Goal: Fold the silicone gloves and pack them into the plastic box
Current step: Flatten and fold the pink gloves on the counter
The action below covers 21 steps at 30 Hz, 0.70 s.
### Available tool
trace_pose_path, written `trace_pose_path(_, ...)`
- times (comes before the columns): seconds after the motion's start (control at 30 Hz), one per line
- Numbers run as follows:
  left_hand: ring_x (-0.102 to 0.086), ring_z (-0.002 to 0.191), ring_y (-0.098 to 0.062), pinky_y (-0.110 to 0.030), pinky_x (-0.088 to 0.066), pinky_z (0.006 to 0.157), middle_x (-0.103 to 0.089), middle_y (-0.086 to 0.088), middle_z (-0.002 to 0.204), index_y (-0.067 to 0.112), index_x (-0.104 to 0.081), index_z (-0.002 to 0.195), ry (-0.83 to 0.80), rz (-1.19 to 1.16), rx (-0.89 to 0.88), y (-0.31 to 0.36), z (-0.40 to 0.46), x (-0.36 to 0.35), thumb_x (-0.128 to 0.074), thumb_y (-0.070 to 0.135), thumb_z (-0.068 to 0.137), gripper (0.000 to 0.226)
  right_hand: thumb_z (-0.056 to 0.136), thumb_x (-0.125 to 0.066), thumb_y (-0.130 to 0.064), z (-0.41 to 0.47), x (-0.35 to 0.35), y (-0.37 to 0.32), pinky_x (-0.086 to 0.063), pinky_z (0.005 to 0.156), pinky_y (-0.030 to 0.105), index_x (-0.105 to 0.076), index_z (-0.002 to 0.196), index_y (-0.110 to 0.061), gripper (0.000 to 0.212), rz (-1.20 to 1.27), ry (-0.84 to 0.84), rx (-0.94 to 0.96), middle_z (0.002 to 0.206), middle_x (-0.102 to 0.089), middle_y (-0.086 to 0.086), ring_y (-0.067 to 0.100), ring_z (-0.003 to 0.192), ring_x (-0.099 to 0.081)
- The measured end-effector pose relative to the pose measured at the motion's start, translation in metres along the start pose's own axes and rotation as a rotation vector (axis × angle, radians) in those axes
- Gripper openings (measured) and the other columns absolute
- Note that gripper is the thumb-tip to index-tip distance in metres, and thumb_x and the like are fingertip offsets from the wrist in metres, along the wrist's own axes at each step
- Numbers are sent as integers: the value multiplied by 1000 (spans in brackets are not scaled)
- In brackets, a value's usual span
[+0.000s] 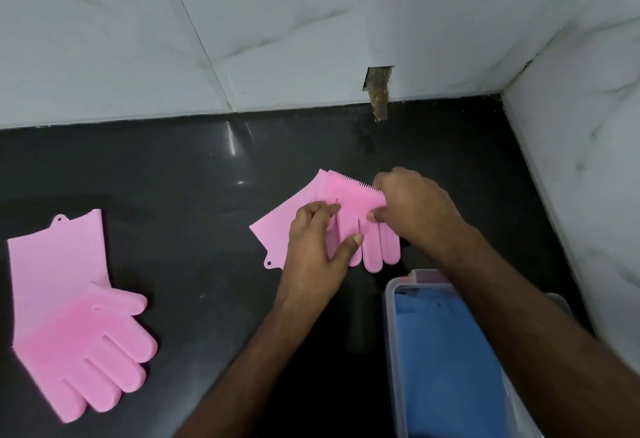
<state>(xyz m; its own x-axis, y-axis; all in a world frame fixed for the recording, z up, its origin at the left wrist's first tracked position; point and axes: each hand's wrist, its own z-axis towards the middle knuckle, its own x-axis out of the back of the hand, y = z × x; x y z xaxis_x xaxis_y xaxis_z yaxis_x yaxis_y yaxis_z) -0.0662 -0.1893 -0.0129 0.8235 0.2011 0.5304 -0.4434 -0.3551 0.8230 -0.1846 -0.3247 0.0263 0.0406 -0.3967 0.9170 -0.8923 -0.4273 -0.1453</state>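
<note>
glove in hand: a pink silicone glove with a bristled palm [349, 219] lies mid-counter, its finger end doubled over toward the near side so the bristle edge stands up along the far fold – the fold looks begun, not finished.
left hand: the left hand [313, 247] presses on the glove's near left part, fingers curled onto the pink sheet and thumb stretched across the folded fingers.
right hand: the right hand [414, 209] pinches the folded edge at the glove's right side, thumb under, fingers curled over the top.
second glove: a second pink silicone glove [74, 323] lies flat and unfolded at the near left, well apart from both hands – untouched by the look of it.
box: a clear plastic box [389, 326] stands at the near right, just beside the folded glove; something blue [446, 351] fills it, no pink inside.
counter: black polished stone counter [194, 174] below white marble wall tiles [311, 21].
progress: judged early – one fold under way, one glove to fold, both to pack.
</note>
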Motion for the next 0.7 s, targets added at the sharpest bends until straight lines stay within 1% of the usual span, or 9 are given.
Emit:
trace_pose_path(0.13, -46, 135, -3, -23, -38, 107, -46, 23, 143, 25, -45, 153, 31, -210, 42, 2, -18, 5, -60, 61, 94, 71, 90, -71, -42, -22, 15, -14, -48, 66, 32, -68, 102, -23, 23, 191, 137, 7, 89, -65, -4, 15, 78, -63)
trace_pose_path(0.23, -38, 146, 0, -25, -36, 117, -41, 18, 158, 25, -38, 159, 83, -305, 26, 8, -38, 7, -53, 65, 97, 75, 92, -67, -45, -52, 28, -34, -42, 58, 25, -66, 92, -28, 17, 353, 216, 51, 80, -66, -10, 6, 70, -61)
trace_pose_path(0.3, -38, 144, 7, -15, -38, 113, -41, 22, 156, 26, -35, 159, 121, -406, 37, 15, -53, 10, -48, 71, 93, 80, 94, -63, -49, -74, 33, -49, -47, 61, 26, -66, 95, -29, 20, 405, 292, 69, 81, -67, -11, 5, 70, -61)
trace_pose_path(0.37, -44, 137, 13, -12, -40, 109, -49, 31, 148, 29, -37, 156, 137, -524, 52, 20, -68, 15, -45, 76, 87, 83, 95, -61, -51, -96, 36, -62, -53, 65, 29, -67, 97, -28, 24, 458, 363, 83, 81, -67, -11, 6, 70, -62)
trace_pose_path(0.43, -54, 135, 1, -26, -46, 113, -58, 21, 145, 29, -44, 151, 132, -720, 87, 27, -80, 23, -52, 77, 87, 80, 95, -61, -51, -119, 39, -72, -56, 66, 32, -66, 97, -27, 25, 513, 417, 106, 79, -67, -11, 6, 69, -63)
trace_pose_path(0.5, -60, 135, -29, -54, -45, 116, -64, -8, 144, 17, -52, 145, 107, -985, 119, 31, -90, 39, -63, 71, 89, 78, 95, -60, -51, -141, 40, -80, -59, 67, 36, -67, 100, -26, 25, 552, 463, 131, 79, -68, -10, 6, 70, -66)
trace_pose_path(0.53, -59, 134, -42, -61, -43, 116, -64, -20, 141, 11, -55, 143, 82, -1080, 126, 34, -95, 49, -64, 65, 92, 75, 95, -60, -50, -152, 40, -83, -60, 68, 37, -67, 102, -25, 26, 589, 477, 147, 81, -70, -9, 6, 71, -68)
trace_pose_path(0.63, -54, 135, -51, -63, -40, 117, -61, -33, 139, -3, -62, 137, -39, -1173, 125, 33, -111, 82, -63, 46, 101, 61, 94, -61, -51, -185, 37, -89, -59, 68, 36, -69, 100, -29, 25, 809, 392, 238, 84, -72, -12, 5, 76, -70)
trace_pose_path(0.7, -56, 131, -53, -64, -43, 113, -62, -35, 134, -6, -64, 131, -79, -1182, 105, 28, -125, 103, -68, 33, 99, 51, 95, -54, -61, -207, 32, -93, -54, 62, 32, -68, 88, -35, 31, 900, 283, 325, 75, -69, -18, 3, 70, -66)
